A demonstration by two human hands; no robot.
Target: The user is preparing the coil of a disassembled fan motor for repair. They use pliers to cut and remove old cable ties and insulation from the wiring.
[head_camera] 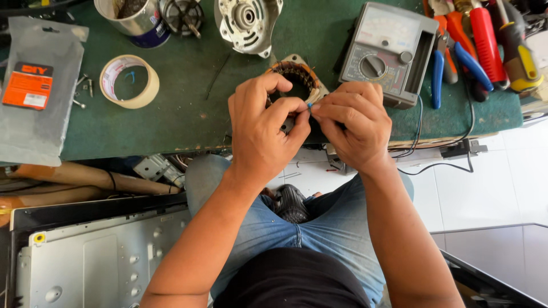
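Note:
A motor stator [297,77] with copper windings lies on the green bench top [188,108], right behind my hands. My left hand [264,128] and my right hand [355,120] meet in front of it. Their fingertips pinch a small blue-tipped wire end [310,105] between them. The wire itself is mostly hidden by my fingers.
An analog multimeter [388,48] sits right of the stator, with pliers and screwdrivers [479,45] beyond it. A tape roll [129,81], a grey packet [37,88], a metal can [134,20] and a motor end cover [247,23] lie left and behind. A metal panel [103,262] rests below left.

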